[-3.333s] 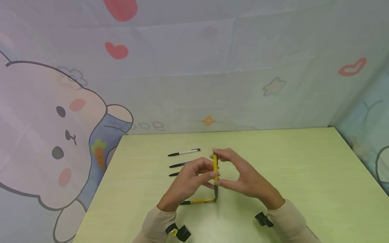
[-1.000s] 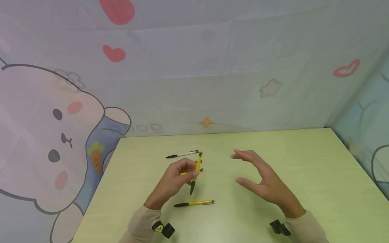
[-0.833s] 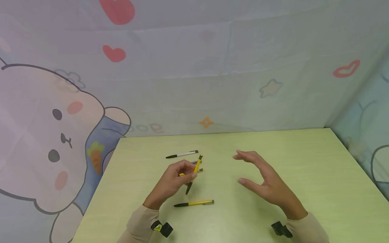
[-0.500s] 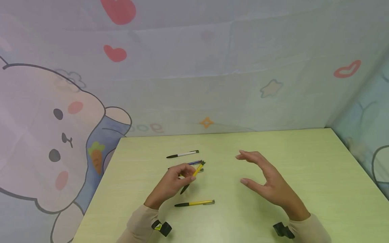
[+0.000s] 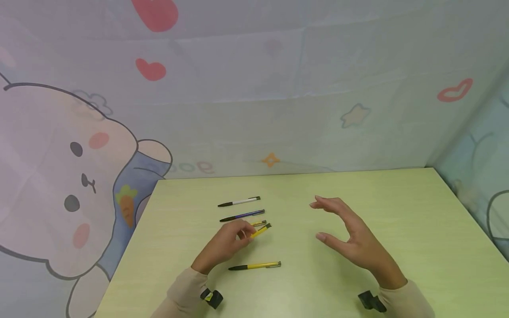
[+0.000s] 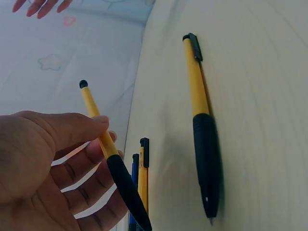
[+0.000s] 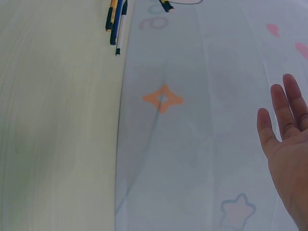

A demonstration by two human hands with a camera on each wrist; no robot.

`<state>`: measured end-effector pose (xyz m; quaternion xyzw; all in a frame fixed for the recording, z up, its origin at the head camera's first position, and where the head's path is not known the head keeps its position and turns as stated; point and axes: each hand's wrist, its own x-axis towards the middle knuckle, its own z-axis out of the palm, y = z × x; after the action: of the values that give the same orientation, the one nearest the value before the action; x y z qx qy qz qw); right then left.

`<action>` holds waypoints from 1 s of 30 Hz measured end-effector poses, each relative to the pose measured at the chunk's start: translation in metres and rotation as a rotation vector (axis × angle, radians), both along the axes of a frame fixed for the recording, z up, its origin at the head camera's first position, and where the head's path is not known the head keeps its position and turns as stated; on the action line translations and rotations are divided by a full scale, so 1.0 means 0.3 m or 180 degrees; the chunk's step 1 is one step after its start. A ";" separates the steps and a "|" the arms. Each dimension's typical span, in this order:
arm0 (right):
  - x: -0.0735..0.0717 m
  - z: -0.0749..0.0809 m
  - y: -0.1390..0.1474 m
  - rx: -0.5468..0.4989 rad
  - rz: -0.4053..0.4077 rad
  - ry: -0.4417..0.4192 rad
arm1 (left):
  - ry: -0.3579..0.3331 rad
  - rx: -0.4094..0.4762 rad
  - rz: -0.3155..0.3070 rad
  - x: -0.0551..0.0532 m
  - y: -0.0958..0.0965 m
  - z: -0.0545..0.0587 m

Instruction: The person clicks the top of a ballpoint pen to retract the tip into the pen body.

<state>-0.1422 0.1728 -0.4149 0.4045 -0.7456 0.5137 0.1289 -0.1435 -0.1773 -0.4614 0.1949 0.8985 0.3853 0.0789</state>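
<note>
My left hand (image 5: pixel 224 243) pinches a yellow pen with a black grip (image 6: pixel 103 126) between thumb and fingers. In the head view its lower part is hidden behind the hand. Just beyond lies a second yellow pen (image 5: pixel 259 223), partly covered by my fingers. Farther back are a blue pen (image 5: pixel 242 215) and a white pen (image 5: pixel 239 202), both with black grips. Nearer to me than the left hand, another yellow pen (image 5: pixel 254 266) lies on the table. My right hand (image 5: pixel 351 236) hovers to the right with thumb and fingers spread apart, holding nothing.
The pens lie on a pale yellow-green table (image 5: pixel 397 212). Behind its far edge hangs a cloth backdrop (image 5: pixel 254 110) printed with hearts, stars and a cartoon animal. A small black camera (image 5: pixel 214 299) sits at the left wrist, another camera (image 5: pixel 371 301) at the right.
Both hands held the yellow pen upright earlier; the right let go and moved right. My left hand moved left and lowered, tipping the pen toward flat beside the row.
</note>
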 end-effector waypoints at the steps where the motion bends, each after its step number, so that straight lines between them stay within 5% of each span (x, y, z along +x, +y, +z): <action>1: -0.001 -0.001 0.000 -0.0005 0.0004 0.0002 | -0.0002 -0.0075 -0.0003 0.000 0.001 -0.001; 10: 0.007 0.013 -0.006 -0.0088 0.0020 0.0042 | 0.0135 -0.0712 -0.0033 -0.004 0.008 -0.004; 24: -0.008 -0.004 0.000 -0.0071 0.0039 0.0062 | 0.0270 -0.1124 -0.0096 -0.021 0.014 -0.045; 30: 0.037 0.088 -0.023 -0.0107 0.0027 0.0023 | 0.0227 -0.1219 -0.0086 -0.021 0.018 -0.038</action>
<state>-0.1311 0.1658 -0.3886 0.4073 -0.7346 0.5253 0.1362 -0.1497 -0.1718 -0.4727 0.2019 0.9549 0.1990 0.0879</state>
